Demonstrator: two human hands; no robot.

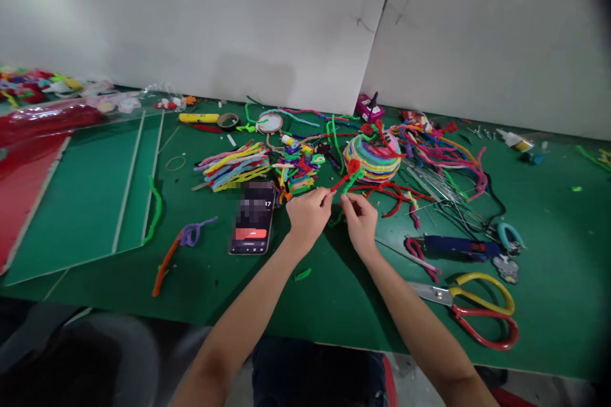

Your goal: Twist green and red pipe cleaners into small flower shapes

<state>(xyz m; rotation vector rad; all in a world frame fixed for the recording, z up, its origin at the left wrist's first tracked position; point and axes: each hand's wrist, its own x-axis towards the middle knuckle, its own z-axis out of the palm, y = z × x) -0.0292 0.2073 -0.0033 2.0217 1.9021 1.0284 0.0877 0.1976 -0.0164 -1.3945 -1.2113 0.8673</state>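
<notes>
Between my hands is a small twisted pipe-cleaner piece with a red coiled top (354, 167) and a green part (354, 179) under it. My left hand (308, 217) is closed, its thumb and fingers pinching the red pipe-cleaner end (338, 185). Close beside it, my right hand (361, 221) pinches the green end near its fingertips. Just behind them sits a round ball (377, 162) wound in rainbow stripes of pipe cleaner, with red coils on top. Several loose red pipe cleaners (396, 191) lie to the right of my fingers.
A phone (252, 219) and a bundle of colored pipe cleaners (236, 166) lie left of my hands. To the right are large scissors (442, 294), a dark blue folded umbrella-like item (461, 246) and thin clear sticks (439, 181). A tape roll (228, 121) stands farther back.
</notes>
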